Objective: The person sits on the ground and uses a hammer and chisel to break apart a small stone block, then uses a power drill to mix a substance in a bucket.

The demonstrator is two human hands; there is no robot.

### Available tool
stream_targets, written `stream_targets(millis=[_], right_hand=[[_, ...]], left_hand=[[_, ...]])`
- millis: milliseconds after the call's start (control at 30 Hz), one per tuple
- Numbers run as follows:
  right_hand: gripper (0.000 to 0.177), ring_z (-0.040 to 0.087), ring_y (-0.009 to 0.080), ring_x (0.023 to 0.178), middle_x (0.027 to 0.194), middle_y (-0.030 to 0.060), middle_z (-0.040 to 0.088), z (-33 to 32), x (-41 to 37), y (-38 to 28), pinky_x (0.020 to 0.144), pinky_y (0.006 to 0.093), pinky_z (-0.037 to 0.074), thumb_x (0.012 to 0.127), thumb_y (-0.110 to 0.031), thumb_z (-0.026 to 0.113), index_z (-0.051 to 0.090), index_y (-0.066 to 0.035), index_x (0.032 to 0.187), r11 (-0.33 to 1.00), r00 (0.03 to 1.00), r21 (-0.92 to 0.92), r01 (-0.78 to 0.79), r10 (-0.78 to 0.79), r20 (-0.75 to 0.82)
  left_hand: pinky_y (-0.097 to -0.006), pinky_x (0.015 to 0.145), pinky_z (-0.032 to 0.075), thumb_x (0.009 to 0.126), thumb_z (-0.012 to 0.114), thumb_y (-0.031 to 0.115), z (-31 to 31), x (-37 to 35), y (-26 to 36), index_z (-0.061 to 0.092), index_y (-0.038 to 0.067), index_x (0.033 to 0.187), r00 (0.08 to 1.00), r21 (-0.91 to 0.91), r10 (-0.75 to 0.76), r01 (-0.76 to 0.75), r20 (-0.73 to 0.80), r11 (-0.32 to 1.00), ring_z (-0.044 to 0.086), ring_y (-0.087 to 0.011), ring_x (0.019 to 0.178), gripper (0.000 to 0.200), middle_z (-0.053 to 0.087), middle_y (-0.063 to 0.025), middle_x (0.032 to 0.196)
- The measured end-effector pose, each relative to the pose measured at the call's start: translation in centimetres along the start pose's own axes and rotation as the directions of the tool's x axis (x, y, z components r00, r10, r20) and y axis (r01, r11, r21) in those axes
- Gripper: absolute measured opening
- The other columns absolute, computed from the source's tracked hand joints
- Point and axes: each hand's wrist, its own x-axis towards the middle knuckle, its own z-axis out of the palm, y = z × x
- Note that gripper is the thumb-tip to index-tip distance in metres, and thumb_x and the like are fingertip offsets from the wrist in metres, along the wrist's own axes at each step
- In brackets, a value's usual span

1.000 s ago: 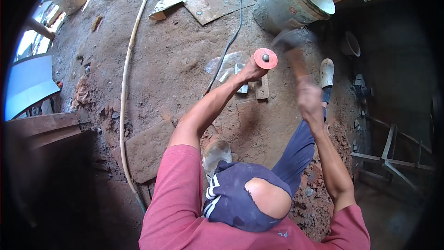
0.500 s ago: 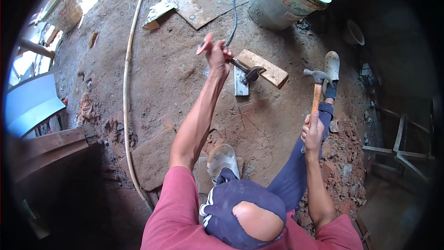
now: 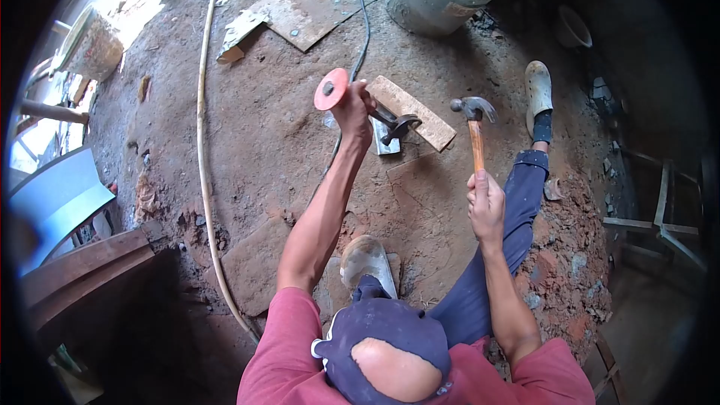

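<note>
My left hand (image 3: 352,114) is closed round a dark claw-headed tool (image 3: 397,127). A round red disc (image 3: 328,94) faces up at the tool's other end, beside my fingers. The claw head is over a pale metal piece (image 3: 388,144) and the near edge of a wooden block (image 3: 412,112) on the ground. In my right hand (image 3: 487,206), a claw hammer (image 3: 475,131) is gripped by the lower part of its wooden handle, head up, right of the block.
A large dirty bucket (image 3: 431,0) stands beyond the block, near a flat board (image 3: 319,7). A long pale pole (image 3: 201,127) and a dark cable (image 3: 365,26) lie on the ground. Rubble (image 3: 566,270) lies at right; another bucket (image 3: 94,49) is at far left.
The claw hammer has moved left, towards the block, with my right hand. The red disc in my left hand has turned to face upward. The whole view has shifted slightly.
</note>
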Motion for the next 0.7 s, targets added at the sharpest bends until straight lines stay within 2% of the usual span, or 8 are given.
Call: stream_targets(millis=[33, 100, 133, 300, 433, 533, 600, 700], right_hand=[[0.043, 0.032, 0.0036, 0.043, 0.057, -0.0060, 0.036, 0.2, 0.3, 0.1, 0.039, 0.0221, 0.025, 0.105, -0.039, 0.038, 0.048, -0.007, 0.079, 1.000, 1.000, -0.004, -0.004, 0.004, -0.010], [0.044, 0.040, 0.0099, 0.045, 0.055, -0.0003, 0.039, 0.9, 0.2, 1.1, 0.043, 0.0283, 0.030, 0.105, -0.035, 0.038, 0.047, -0.004, 0.074, 0.931, 0.938, -0.201, 0.303, -0.329, -0.110], [0.042, 0.050, 0.0342, 0.049, 0.056, 0.0185, 0.045, 0.7, 0.0, 3.9, 0.050, 0.0405, 0.038, 0.103, -0.029, 0.041, 0.052, 0.001, 0.077, 0.901, 0.951, -0.353, 0.253, -0.298, -0.078], [0.051, 0.052, 0.0441, 0.058, 0.060, 0.0221, 0.050, -0.1, 1.3, 9.9, 0.058, 0.0490, 0.040, 0.103, -0.039, 0.036, 0.053, 0.001, 0.077, 0.843, 0.998, -0.536, 0.035, -0.056, -0.024], [0.053, 0.051, 0.0361, 0.056, 0.061, 0.0195, 0.049, -0.5, 0.8, 7.8, 0.059, 0.0441, 0.040, 0.103, -0.041, 0.036, 0.052, 0.002, 0.078, 0.922, 0.995, -0.384, -0.055, 0.019, -0.095], [0.052, 0.048, 0.0231, 0.050, 0.057, 0.0118, 0.048, -0.5, 1.2, 3.3, 0.052, 0.0372, 0.038, 0.104, -0.040, 0.035, 0.052, 0.001, 0.077, 0.948, 0.998, -0.316, -0.045, 0.057, 0.029], [0.048, 0.036, 0.0039, 0.049, 0.059, -0.0064, 0.038, 0.0, 1.3, -1.8, 0.044, 0.0215, 0.029, 0.104, -0.043, 0.036, 0.048, -0.006, 0.077, 0.997, 0.996, 0.003, 0.074, -0.074, 0.050], [0.044, 0.034, 0.0024, 0.047, 0.059, -0.0082, 0.035, 1.4, 1.4, -5.8, 0.042, 0.0187, 0.028, 0.104, -0.043, 0.036, 0.048, -0.007, 0.081, 0.901, 0.925, 0.230, 0.369, -0.333, -0.181]], left_hand=[[-0.0257, 0.043, 0.035, 0.083, 0.063, 0.003, 0.5, -0.5, -0.8, 0.049, 0.008, 0.074, 0.997, 0.052, 0.023, -0.027, 0.075, 0.998, 0.045, -0.0099, 0.047, 0.017, 0.045, 0.0015, 0.057], [-0.0247, 0.045, 0.035, 0.085, 0.062, 0.005, 1.3, -0.9, -1.9, 0.049, 0.008, 0.076, 0.997, 0.106, 0.008, -0.017, 0.079, 0.994, 0.045, -0.0085, 0.048, 0.016, 0.046, 0.0022, 0.058], [-0.0249, 0.045, 0.035, 0.084, 0.062, 0.005, 1.6, -0.8, -2.0, 0.049, 0.008, 0.076, 0.996, 0.087, 0.007, -0.014, 0.085, 0.996, 0.044, -0.0084, 0.048, 0.016, 0.046, 0.0022, 0.059], [-0.0258, 0.044, 0.036, 0.084, 0.062, 0.004, 1.8, 0.0, -1.3, 0.050, 0.009, 0.076, 0.991, 0.084, 0.023, -0.034, 0.134, 0.996, 0.043, -0.0084, 0.047, 0.016, 0.046, 0.0024, 0.059], [-0.0281, 0.044, 0.032, 0.085, 0.060, 0.006, 1.4, -0.8, -0.9, 0.053, 0.005, 0.077, 0.995, -0.013, -0.006, 0.007, 0.103, 1.000, 0.038, -0.0093, 0.045, 0.011, 0.042, 0.0012, 0.055], [-0.0258, 0.048, 0.033, 0.089, 0.057, 0.006, 0.6, -1.7, -2.0, 0.054, 0.003, 0.079, 0.958, -0.005, 0.041, -0.041, 0.283, 0.999, 0.041, -0.0087, 0.051, 0.011, 0.045, 0.0009, 0.059], [-0.0248, 0.049, 0.032, 0.091, 0.057, 0.007, 1.1, -3.0, -2.0, 0.055, 0.004, 0.080, 0.937, 0.196, 0.133, -0.203, 0.323, 0.959, 0.043, -0.0078, 0.056, 0.012, 0.045, 0.0023, 0.063], [-0.0255, 0.050, 0.032, 0.091, 0.056, 0.006, 1.2, -3.7, -2.5, 0.053, 0.005, 0.077, 0.923, 0.163, 0.171, -0.239, 0.346, 0.957, 0.042, -0.0082, 0.057, 0.014, 0.044, 0.0024, 0.063]])
